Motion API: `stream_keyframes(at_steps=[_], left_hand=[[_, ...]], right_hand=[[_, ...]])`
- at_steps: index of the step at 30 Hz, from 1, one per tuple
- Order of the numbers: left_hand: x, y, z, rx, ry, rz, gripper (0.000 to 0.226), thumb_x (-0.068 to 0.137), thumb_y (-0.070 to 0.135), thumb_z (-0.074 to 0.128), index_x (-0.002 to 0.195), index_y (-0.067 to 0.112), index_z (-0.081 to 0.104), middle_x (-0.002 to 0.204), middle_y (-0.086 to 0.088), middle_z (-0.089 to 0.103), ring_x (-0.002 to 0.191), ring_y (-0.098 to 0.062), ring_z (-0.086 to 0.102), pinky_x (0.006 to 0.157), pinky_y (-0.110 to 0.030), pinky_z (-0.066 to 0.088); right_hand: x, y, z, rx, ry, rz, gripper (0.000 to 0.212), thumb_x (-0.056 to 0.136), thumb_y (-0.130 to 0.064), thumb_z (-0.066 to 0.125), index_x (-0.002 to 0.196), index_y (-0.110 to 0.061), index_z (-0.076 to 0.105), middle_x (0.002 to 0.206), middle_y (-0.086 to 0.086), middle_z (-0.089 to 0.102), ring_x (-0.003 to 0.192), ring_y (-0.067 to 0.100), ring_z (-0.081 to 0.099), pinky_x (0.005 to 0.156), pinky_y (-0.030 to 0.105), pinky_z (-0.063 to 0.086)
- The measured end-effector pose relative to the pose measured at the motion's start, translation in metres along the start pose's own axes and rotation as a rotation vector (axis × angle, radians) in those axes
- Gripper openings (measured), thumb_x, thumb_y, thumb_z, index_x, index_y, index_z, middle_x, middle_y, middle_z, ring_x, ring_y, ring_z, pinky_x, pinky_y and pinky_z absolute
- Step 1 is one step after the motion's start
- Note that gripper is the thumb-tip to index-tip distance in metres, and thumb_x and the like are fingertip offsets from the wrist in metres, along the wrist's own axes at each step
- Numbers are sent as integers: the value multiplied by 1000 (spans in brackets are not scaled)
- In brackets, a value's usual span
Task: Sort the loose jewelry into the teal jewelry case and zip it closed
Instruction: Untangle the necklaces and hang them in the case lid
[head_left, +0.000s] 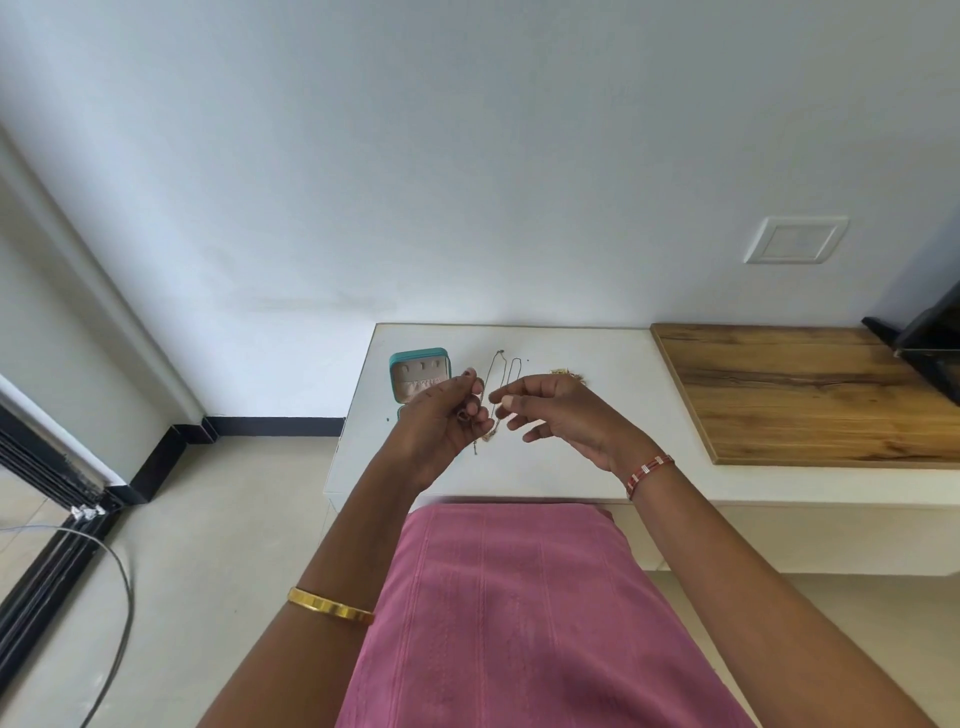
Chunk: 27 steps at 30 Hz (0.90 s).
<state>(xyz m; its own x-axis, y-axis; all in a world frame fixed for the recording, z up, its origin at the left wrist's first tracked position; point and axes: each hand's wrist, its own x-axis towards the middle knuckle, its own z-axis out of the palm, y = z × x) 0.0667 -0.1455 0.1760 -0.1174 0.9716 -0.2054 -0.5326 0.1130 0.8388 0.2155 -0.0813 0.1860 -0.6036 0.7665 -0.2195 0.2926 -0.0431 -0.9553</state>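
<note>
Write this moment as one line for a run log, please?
stage: sorting | left hand: pinches thin chain | right hand: fingertips at chain | teal jewelry case: open, unzipped | second chain: on table

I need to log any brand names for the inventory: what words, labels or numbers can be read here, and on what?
None can be read. The teal jewelry case, the wall plate, the gold bangle and the red bracelet show no legible text or numbers.
</note>
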Motion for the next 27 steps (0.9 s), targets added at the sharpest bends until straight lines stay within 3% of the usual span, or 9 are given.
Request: stream_keyframes(at_steps=[4, 8, 11, 16, 21, 27], left_hand=[[-1, -1, 2, 46, -24, -2, 31, 97, 16, 41, 69, 10, 53, 48, 2, 46, 47, -8, 50, 57, -20, 52], [-1, 0, -3, 64, -27, -19, 30, 97, 17, 42, 70, 10, 54, 49, 1, 48, 48, -10, 51, 56, -21, 51], [0, -2, -7, 94, -27, -30, 28, 97, 19, 43, 73, 10, 54, 50, 2, 50, 48, -10, 53, 59, -24, 49], [2, -4, -11, 60, -14, -53, 28, 96, 20, 44, 71, 12, 54, 51, 2, 49, 49, -11, 50, 56, -22, 50], [2, -7, -12, -20, -22, -70, 31, 95, 22, 45, 65, 12, 49, 49, 1, 48, 46, -11, 50, 55, -23, 49], [3, -5, -14, -71, -2, -67, 33, 93, 24, 47, 62, 12, 45, 49, 0, 48, 46, -13, 54, 55, -23, 53]], right_hand=[[3, 1, 12, 6, -15, -15, 13, 91, -15, 55, 97, -14, 67, 97, 10, 66, 89, 18, 60, 78, 30, 47], [6, 2, 17, 10, 49, -61, 15, 88, -9, 59, 76, -16, 65, 79, 7, 66, 80, 18, 62, 74, 27, 48], [8, 2, 19, 45, 62, -48, 17, 87, -6, 60, 72, -15, 64, 74, 5, 64, 74, 17, 62, 72, 26, 48], [10, -2, 17, 395, 12, 17, 22, 88, -1, 46, 70, -7, 57, 73, 12, 62, 68, 21, 57, 69, 30, 47], [13, -3, 15, 660, -64, 64, 30, 90, -13, 44, 59, -11, 46, 58, 8, 63, 61, 19, 58, 73, 33, 45], [12, -3, 19, 652, -14, 16, 36, 87, -12, 54, 52, -13, 49, 45, 2, 48, 57, 22, 56, 69, 31, 49]])
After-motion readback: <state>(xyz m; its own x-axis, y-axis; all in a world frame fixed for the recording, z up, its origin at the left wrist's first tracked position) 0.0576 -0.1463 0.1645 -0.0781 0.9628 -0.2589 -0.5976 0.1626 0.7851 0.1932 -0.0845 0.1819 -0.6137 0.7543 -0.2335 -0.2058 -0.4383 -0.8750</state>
